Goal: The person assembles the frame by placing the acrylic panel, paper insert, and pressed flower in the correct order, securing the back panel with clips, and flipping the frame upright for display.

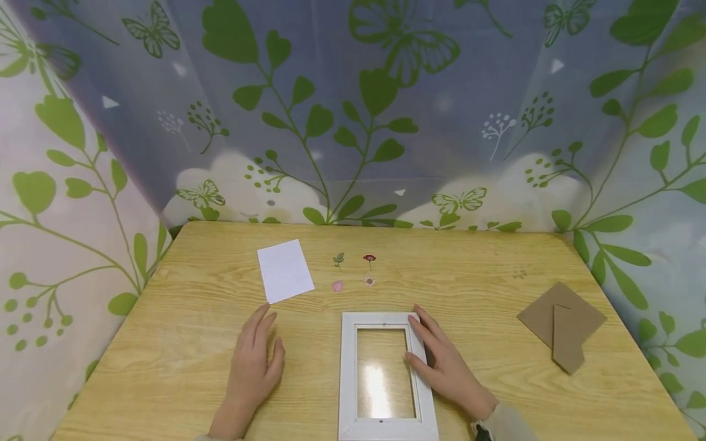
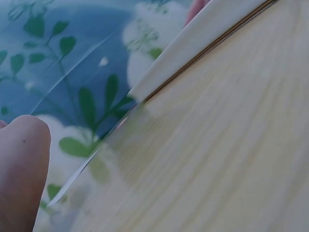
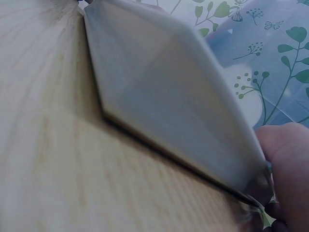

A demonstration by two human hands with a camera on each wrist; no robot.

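Note:
A white picture frame lies on the table, its opening showing the tabletop and a bright glare. My right hand grips its right border near the top corner, thumb and fingertips bent over it. The frame's side and my right thumb show in the right wrist view. To the left of the frame, my left hand holds nothing; its fingers are loosely bent, tips near a white paper. My left thumb and the frame edge appear in the left wrist view.
Behind the frame lie a green leaf sprig, a red flower, a pink petal and a pale flower. A brown backing board with a stand leg lies at the right. Patterned cloth surrounds the table's back and sides.

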